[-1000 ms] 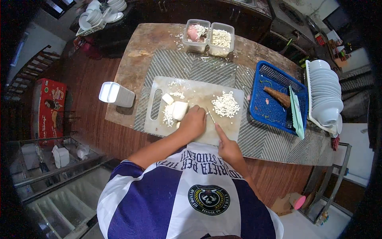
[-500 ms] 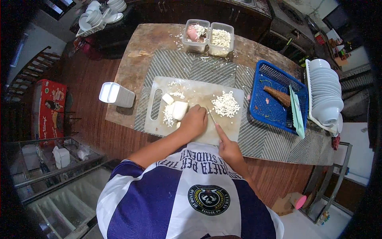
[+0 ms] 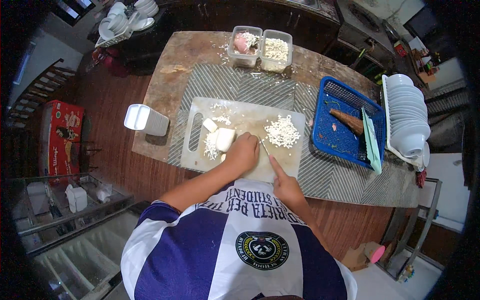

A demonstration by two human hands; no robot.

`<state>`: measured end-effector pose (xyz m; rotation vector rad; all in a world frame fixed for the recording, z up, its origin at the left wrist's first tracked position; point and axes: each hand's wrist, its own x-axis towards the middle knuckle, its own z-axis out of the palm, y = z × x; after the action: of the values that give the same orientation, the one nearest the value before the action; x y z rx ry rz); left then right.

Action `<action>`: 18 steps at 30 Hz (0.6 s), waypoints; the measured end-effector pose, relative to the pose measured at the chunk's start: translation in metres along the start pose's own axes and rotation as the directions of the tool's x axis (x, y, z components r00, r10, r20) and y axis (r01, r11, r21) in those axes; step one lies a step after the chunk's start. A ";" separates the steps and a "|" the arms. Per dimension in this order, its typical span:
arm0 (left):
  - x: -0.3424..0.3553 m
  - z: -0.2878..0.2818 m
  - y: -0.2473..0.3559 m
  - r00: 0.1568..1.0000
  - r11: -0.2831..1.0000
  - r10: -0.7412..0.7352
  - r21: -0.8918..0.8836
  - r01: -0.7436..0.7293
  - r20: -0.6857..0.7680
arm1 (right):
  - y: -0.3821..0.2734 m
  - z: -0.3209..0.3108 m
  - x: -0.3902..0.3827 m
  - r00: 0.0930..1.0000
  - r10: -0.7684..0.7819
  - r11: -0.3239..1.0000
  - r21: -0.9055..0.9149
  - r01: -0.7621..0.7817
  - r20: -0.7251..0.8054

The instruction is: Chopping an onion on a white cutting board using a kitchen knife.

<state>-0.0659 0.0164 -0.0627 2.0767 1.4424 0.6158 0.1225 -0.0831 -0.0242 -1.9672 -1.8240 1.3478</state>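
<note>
A knife (image 3: 265, 146) is gripped in my right hand (image 3: 286, 187), its blade pointing away from me beside the fingertips of the other hand. My left hand (image 3: 243, 152) is closed, fingers curled down against the white cutting board (image 3: 240, 108); whatever lies beneath them is hidden. Left of that hand sit a thick white peeled vegetable chunk (image 3: 225, 139) and a smaller white piece (image 3: 210, 125), with fine white shreds (image 3: 210, 147) around them. To the right of the blade, small diced white bits (image 3: 282, 131) form a loose pile on the board.
Two clear plastic tubs (image 3: 275, 49) with white bits stand at the table's far edge, one also holding something pink. On the right are a blue basket (image 3: 323, 145) with a brown tapered root (image 3: 347, 121) and a rack of white dishes (image 3: 407, 112). White containers (image 3: 146, 120) stand left.
The knife blade has shifted very slightly beside my left fingertips. Both hands stay in nearly the same place, and the whole picture has moved a little.
</note>
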 end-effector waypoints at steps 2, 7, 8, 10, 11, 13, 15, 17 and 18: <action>-0.001 -0.001 0.001 1.000 1.000 -0.015 0.008 0.015 0.008 | -0.005 -0.002 -0.003 0.999 0.008 1.000 0.023 -0.007 -0.051; -0.001 0.000 0.000 1.000 1.000 0.009 0.009 -0.009 -0.004 | -0.005 -0.001 -0.008 0.995 -0.022 0.998 0.060 0.028 -0.093; 0.000 0.000 0.001 1.000 1.000 0.007 0.014 -0.007 -0.006 | -0.005 -0.001 -0.008 0.996 -0.029 0.998 0.055 0.034 -0.088; 0.000 0.001 0.001 1.000 1.000 0.004 0.018 -0.004 0.001 | -0.006 -0.001 -0.009 0.996 -0.036 0.998 0.050 0.040 -0.081; 0.000 0.000 0.001 1.000 1.000 0.001 0.021 -0.001 0.005 | -0.006 -0.002 -0.010 0.997 -0.030 0.997 0.069 0.035 -0.075; 0.000 0.000 0.002 1.000 1.000 -0.002 0.023 0.002 0.006 | -0.006 -0.001 -0.009 0.997 -0.023 0.996 0.089 0.029 -0.069; 0.000 0.000 0.002 1.000 1.000 -0.005 0.025 0.005 0.006 | -0.002 0.001 -0.006 0.999 -0.012 0.999 0.043 0.014 -0.052; -0.001 0.000 0.003 0.999 0.999 0.032 0.014 -0.032 -0.027 | -0.004 0.001 -0.005 0.999 0.015 1.000 0.011 -0.014 -0.036; -0.001 -0.001 0.003 0.999 0.999 0.031 0.012 -0.031 -0.026 | -0.005 0.001 -0.004 0.999 0.040 0.999 -0.022 -0.040 -0.021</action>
<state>-0.0644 0.0144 -0.0603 2.1108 1.4338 0.6508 0.1188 -0.0861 -0.0200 -2.0316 -1.8073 1.3187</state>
